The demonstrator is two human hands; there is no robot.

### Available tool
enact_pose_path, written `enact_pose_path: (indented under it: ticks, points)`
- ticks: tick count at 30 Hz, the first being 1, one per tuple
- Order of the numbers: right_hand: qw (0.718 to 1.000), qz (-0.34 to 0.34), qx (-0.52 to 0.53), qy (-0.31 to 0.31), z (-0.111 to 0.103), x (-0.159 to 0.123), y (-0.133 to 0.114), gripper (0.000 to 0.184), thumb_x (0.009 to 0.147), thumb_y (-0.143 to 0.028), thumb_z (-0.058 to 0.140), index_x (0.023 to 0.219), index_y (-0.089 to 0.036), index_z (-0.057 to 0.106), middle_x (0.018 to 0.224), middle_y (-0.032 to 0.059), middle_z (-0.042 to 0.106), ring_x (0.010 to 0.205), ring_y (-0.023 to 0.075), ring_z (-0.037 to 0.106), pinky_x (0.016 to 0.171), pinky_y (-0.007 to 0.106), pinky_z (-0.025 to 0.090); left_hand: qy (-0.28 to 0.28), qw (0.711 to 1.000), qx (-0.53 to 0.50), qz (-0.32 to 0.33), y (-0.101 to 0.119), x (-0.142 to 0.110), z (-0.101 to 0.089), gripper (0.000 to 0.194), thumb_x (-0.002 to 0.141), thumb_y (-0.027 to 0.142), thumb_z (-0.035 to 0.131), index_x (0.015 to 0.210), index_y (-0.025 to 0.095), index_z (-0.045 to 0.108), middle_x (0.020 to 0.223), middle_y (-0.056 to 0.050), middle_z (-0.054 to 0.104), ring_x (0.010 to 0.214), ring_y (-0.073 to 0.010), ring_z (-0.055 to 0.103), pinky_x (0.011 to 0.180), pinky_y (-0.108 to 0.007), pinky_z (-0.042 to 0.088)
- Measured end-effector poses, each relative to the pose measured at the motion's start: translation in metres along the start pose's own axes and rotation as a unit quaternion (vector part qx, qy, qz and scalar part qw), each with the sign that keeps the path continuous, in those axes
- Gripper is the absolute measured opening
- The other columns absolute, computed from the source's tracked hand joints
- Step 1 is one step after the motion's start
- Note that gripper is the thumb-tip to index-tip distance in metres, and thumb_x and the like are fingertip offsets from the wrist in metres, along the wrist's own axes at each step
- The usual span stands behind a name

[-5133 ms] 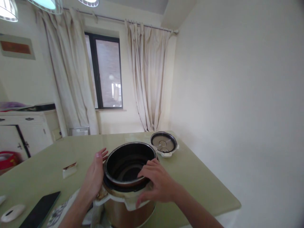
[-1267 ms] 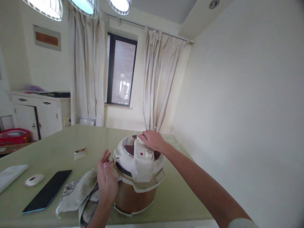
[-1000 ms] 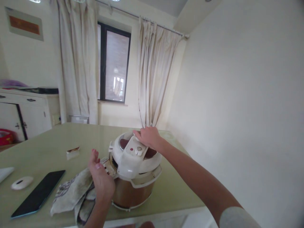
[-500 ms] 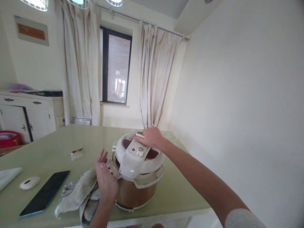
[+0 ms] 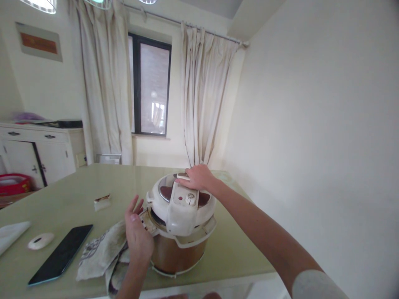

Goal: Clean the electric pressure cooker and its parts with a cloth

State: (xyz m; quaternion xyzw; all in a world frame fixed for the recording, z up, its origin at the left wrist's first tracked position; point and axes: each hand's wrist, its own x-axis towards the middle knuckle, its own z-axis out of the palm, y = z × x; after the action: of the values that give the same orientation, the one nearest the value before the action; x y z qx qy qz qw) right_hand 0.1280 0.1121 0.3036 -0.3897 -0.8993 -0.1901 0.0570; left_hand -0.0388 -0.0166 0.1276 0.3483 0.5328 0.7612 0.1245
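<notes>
An electric pressure cooker (image 5: pixel 179 254) with a brown body and a white rim stands near the table's front edge. Its white lid (image 5: pixel 159 189) sits on top, slightly askew to the rim, with a knob (image 5: pixel 190 199) and a red dot on its broad handle. My right hand (image 5: pixel 201 178) is closed round the far end of that handle. At the cooker's left side, my left hand (image 5: pixel 139 236) rests against the projecting side panel (image 5: pixel 149 222), its fingers stretched upward and apart. A grey-white patterned cloth (image 5: pixel 101 255) lies beside my left wrist.
The pale green table (image 5: pixel 124 178) also bears a dark phone (image 5: pixel 60 255), a white oval object (image 5: pixel 40 241), a white tray-like piece (image 5: pixel 12 234) and a small box-like item (image 5: pixel 102 202). A wall (image 5: pixel 311 145) rises on the right. A white cabinet (image 5: pixel 56 158) stands back left.
The lid has turned under my right hand: its near end has swung to the right, and the knob with it. My left hand has stayed at the cooker's side. The view has shifted slightly.
</notes>
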Motion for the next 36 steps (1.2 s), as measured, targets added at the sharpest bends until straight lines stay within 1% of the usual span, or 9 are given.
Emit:
enact_pose_path:
  ticks: [5,7,11,18,21,23,28,32,36]
  points:
    - [1.000,-0.016,-0.016,0.009,0.005,0.003,0.004,0.090,0.098,-0.085,0.022,0.105,-0.015,0.078,0.099,0.0191,0.079,0.097,0.0316,0.075,0.082,0.036,0.049,0.020,0.999,-0.049,-0.007,0.002,-0.001,0.004,0.073,0.101,0.071,0.031,0.151,0.021,0.050,0.146,-0.018,0.060,0.132,-0.0297,0.061,0.108,-0.048,0.052]
    - [0.999,-0.022,-0.019,0.016,0.006,0.004,0.005,0.091,0.097,-0.086,0.020,0.103,-0.015,0.078,0.097,0.0187,0.079,0.095,0.0315,0.075,0.080,0.036,0.049,0.028,0.998,-0.059,0.002,0.006,-0.002,0.005,0.072,0.101,0.071,0.033,0.148,0.020,0.053,0.145,-0.018,0.061,0.132,-0.0294,0.061,0.108,-0.047,0.051]
    - [0.999,-0.031,-0.012,0.018,0.007,0.004,0.007,0.091,0.096,-0.087,0.020,0.104,-0.017,0.078,0.098,0.0177,0.079,0.096,0.0316,0.075,0.080,0.036,0.049,0.019,0.998,-0.051,0.030,0.010,-0.002,0.004,0.066,0.103,0.067,0.034,0.144,0.019,0.054,0.143,-0.016,0.064,0.129,-0.0275,0.063,0.111,-0.046,0.048]
    - [1.000,-0.027,-0.005,0.014,0.005,0.003,0.007,0.089,0.096,-0.087,0.023,0.107,-0.018,0.078,0.099,0.0166,0.080,0.097,0.0308,0.075,0.080,0.035,0.049,0.018,0.999,-0.031,0.034,0.008,-0.002,0.002,0.063,0.105,0.063,0.033,0.141,0.016,0.057,0.135,-0.016,0.068,0.123,-0.0272,0.065,0.108,-0.046,0.049]
    - [1.000,-0.014,-0.003,0.008,-0.001,0.003,0.003,0.089,0.094,-0.089,0.025,0.106,-0.019,0.078,0.100,0.0165,0.080,0.098,0.0313,0.075,0.080,0.035,0.049,0.020,0.999,-0.016,0.039,0.010,-0.002,0.003,0.063,0.105,0.061,0.032,0.142,0.016,0.055,0.138,-0.017,0.067,0.124,-0.0273,0.064,0.108,-0.046,0.049]
    - [1.000,-0.018,0.002,0.012,-0.006,0.004,-0.002,0.091,0.092,-0.091,0.026,0.107,-0.019,0.079,0.102,0.0163,0.080,0.099,0.0324,0.075,0.080,0.036,0.049,0.024,0.999,-0.007,0.040,0.012,-0.003,0.004,0.062,0.105,0.061,0.032,0.144,0.017,0.054,0.142,-0.018,0.065,0.129,-0.0278,0.062,0.111,-0.047,0.047]
    - [0.999,-0.023,0.022,0.023,-0.010,0.007,-0.015,0.089,0.089,-0.093,0.031,0.106,-0.021,0.080,0.103,0.0170,0.080,0.102,0.0343,0.075,0.083,0.039,0.050,0.042,0.998,-0.033,0.025,0.017,-0.005,0.005,0.059,0.105,0.057,0.034,0.147,0.020,0.052,0.155,-0.017,0.055,0.137,-0.0275,0.059,0.112,-0.044,0.049]
    - [0.999,0.002,0.037,0.025,-0.005,0.006,-0.018,0.086,0.092,-0.090,0.032,0.109,-0.021,0.080,0.106,0.0160,0.080,0.104,0.0334,0.074,0.084,0.039,0.050,0.039,0.999,-0.016,0.030,0.018,-0.007,0.004,0.056,0.104,0.054,0.038,0.144,0.019,0.056,0.149,-0.016,0.060,0.135,-0.0264,0.060,0.115,-0.043,0.046]
    - [0.999,0.011,0.033,0.017,-0.008,0.003,-0.021,0.087,0.093,-0.089,0.030,0.109,-0.020,0.080,0.106,0.0175,0.079,0.104,0.0343,0.074,0.083,0.040,0.051,0.036,0.999,0.005,0.028,0.015,-0.006,0.002,0.061,0.105,0.058,0.032,0.142,0.016,0.056,0.140,-0.017,0.065,0.127,-0.0270,0.062,0.110,-0.045,0.048]
